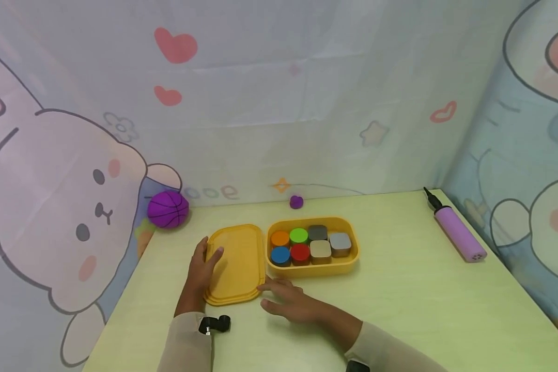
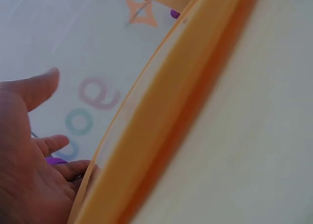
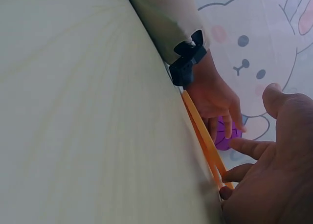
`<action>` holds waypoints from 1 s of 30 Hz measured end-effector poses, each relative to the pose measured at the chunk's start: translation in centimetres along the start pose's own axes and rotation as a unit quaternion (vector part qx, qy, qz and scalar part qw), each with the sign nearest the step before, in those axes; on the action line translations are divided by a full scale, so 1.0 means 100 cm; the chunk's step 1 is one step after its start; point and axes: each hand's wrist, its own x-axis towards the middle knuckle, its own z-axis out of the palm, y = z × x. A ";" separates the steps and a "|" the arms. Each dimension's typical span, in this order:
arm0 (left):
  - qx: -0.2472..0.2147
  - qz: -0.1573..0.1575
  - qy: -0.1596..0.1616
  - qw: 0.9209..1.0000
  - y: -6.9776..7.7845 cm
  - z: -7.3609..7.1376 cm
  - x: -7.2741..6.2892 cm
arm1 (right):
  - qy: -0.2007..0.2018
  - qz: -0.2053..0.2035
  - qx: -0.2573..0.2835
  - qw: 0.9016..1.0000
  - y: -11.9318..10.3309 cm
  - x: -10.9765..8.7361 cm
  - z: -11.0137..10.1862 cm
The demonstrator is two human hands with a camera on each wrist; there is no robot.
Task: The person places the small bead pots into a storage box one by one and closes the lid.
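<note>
A flat yellow lid (image 1: 236, 263) lies on the table beside a yellow box (image 1: 313, 269). My left hand (image 1: 202, 271) is at the lid's left edge, thumb raised over its top and fingers along the side; the left wrist view shows that thumb (image 2: 41, 89) standing clear of the rim. My right hand (image 1: 293, 302) reaches in from the right, its extended fingertips right at the lid's lower right edge. Several pieces stand in the box, with round tops such as a red one (image 1: 300, 253) and a blue one (image 1: 280, 255), or square tops such as a beige one (image 1: 320, 250).
A purple basketball (image 1: 168, 210) sits at the table's back left corner. A small purple object (image 1: 296, 202) lies by the back wall, behind the box. At the far right rests a purple hand pump (image 1: 459, 233) with a black nozzle. Printed cloth walls (image 1: 279, 103) border the table.
</note>
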 end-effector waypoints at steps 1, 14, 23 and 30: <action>-0.024 -0.003 -0.002 1.000 0.000 -0.001 -0.001 | -0.001 -0.002 0.005 1.000 -0.001 0.000 0.000; -0.201 0.004 0.010 0.980 0.008 -0.014 -0.002 | -0.029 -0.054 0.122 0.991 -0.010 0.009 -0.005; -0.270 0.063 -0.007 0.961 0.030 -0.011 -0.011 | -0.020 -0.056 0.168 0.984 -0.026 0.003 -0.012; -0.282 0.090 0.005 0.955 0.074 0.014 -0.025 | 0.044 -0.058 0.195 0.978 -0.026 -0.002 -0.036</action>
